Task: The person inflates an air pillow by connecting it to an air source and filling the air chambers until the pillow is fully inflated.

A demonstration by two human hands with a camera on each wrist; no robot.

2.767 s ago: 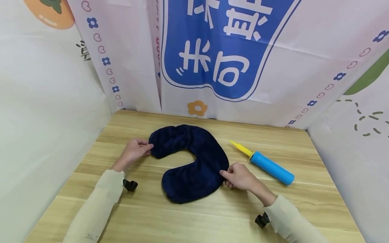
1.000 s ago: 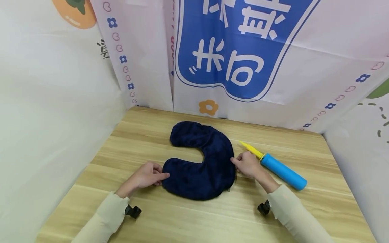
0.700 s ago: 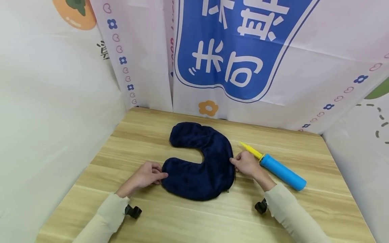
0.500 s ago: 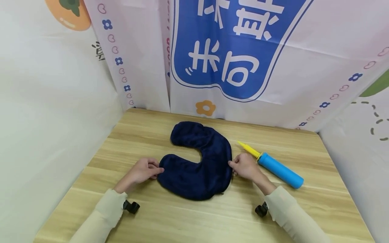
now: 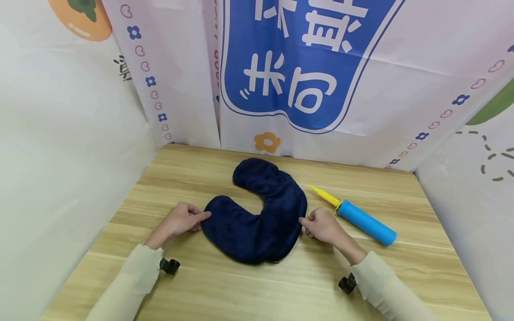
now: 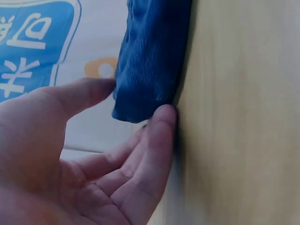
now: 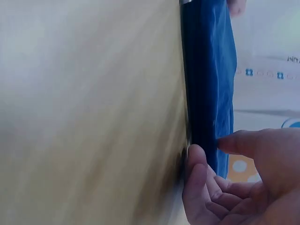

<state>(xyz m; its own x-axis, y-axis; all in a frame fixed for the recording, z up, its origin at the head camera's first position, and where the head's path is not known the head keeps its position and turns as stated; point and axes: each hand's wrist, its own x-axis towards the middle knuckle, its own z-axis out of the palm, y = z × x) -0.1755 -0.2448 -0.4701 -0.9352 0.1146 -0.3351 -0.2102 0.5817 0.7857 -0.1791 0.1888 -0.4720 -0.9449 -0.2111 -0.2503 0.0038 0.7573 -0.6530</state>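
Observation:
A navy plush U-shaped neck pillow (image 5: 277, 209) lies on the wooden table, its opening facing up and to the left in the head view. My left hand (image 5: 180, 219) pinches the rounded tip of its near arm between thumb and fingers; the left wrist view shows that tip of the pillow (image 6: 150, 61) between them. On the outer right edge of the curve, my right hand (image 5: 323, 226) pinches the fabric with thumb and forefinger. In the right wrist view the pillow's side (image 7: 208, 84) runs up from those fingertips.
A blue hand pump (image 5: 366, 221) with a yellow nozzle lies right of the pillow, just beyond my right hand. White printed cloth (image 5: 184, 80) walls the wooden table (image 5: 257, 294) at the back and sides. Black wrist cameras (image 5: 170, 266) sit at both cuffs.
Earlier my left hand was at the far arm's tip; it now grips the near arm's tip. The pillow has turned clockwise, and my right hand holds a different spot on its outer edge.

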